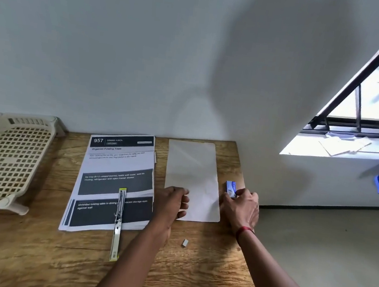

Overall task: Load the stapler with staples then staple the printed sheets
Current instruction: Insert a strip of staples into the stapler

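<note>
A stapler (117,223) lies swung fully open, partly on a stack of printed sheets (115,176) and partly on the wooden table (22,253). A blank white sheet (192,168) lies to the right of the stack. My left hand (171,204) rests at that sheet's lower left corner, fingers curled, with nothing visible in it. My right hand (241,209) grips a small blue and white staple box (230,188) at the table's right edge. A short strip of staples (185,242) lies loose on the table between my forearms.
A cream perforated plastic tray (3,161) stands at the table's left end. The wall runs along the table's far edge. A barred window (371,108) with papers on its sill is at the right, above the floor.
</note>
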